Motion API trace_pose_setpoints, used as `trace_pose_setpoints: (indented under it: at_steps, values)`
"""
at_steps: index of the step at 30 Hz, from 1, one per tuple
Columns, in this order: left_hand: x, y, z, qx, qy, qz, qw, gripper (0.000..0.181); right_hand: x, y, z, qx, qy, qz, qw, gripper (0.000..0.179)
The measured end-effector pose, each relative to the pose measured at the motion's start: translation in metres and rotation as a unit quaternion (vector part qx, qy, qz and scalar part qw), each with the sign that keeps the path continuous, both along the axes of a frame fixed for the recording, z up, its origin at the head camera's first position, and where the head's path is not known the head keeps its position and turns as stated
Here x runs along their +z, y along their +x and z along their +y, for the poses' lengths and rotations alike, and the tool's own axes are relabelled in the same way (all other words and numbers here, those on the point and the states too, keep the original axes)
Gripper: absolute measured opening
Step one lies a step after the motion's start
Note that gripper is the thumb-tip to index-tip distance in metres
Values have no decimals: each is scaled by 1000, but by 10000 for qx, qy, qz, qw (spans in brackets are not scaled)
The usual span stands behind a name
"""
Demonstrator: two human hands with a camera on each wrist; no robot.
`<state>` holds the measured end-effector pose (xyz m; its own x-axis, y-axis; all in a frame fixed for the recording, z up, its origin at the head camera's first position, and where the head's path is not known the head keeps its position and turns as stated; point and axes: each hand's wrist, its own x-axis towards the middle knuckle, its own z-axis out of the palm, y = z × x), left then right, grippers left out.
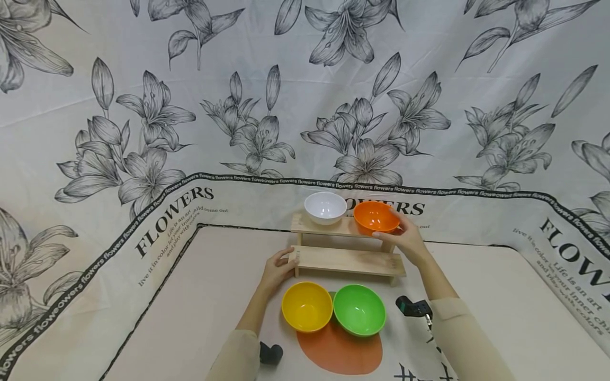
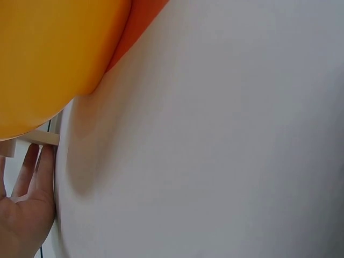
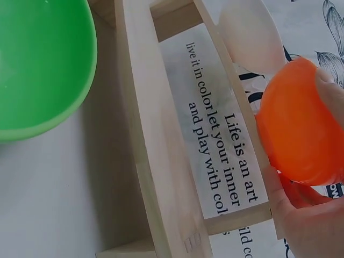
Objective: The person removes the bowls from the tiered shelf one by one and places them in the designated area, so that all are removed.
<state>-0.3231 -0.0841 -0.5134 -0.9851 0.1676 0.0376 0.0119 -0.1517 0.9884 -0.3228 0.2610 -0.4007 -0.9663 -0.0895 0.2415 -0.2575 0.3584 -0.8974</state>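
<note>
An orange bowl (image 1: 375, 218) is gripped at its right side by my right hand (image 1: 407, 237), over the right end of the upper step of a two-step wooden shelf (image 1: 345, 260). In the right wrist view the fingers and thumb lie round the orange bowl (image 3: 301, 123). My left hand (image 1: 278, 272) holds the left end of the lower step; the left wrist view shows its fingers (image 2: 45, 166) against the wood. A white bowl (image 1: 325, 208) stands on the upper step's left part. Whether the orange bowl fully rests on the wood, I cannot tell.
In front of the shelf, a yellow bowl (image 1: 307, 307) and a green bowl (image 1: 359, 310) stand side by side on the table over an orange printed patch (image 1: 340, 354). Behind the shelf hangs a flower-printed cloth (image 1: 267, 137). Dark devices are at both wrists.
</note>
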Motion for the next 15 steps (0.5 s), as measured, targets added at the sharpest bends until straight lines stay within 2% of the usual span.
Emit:
trace_pose_setpoints:
  at_steps: [15]
  values:
    - [0,3,2,207,-46,-10,9998,51,1,2,-3,-90,-177,-38,9998,87]
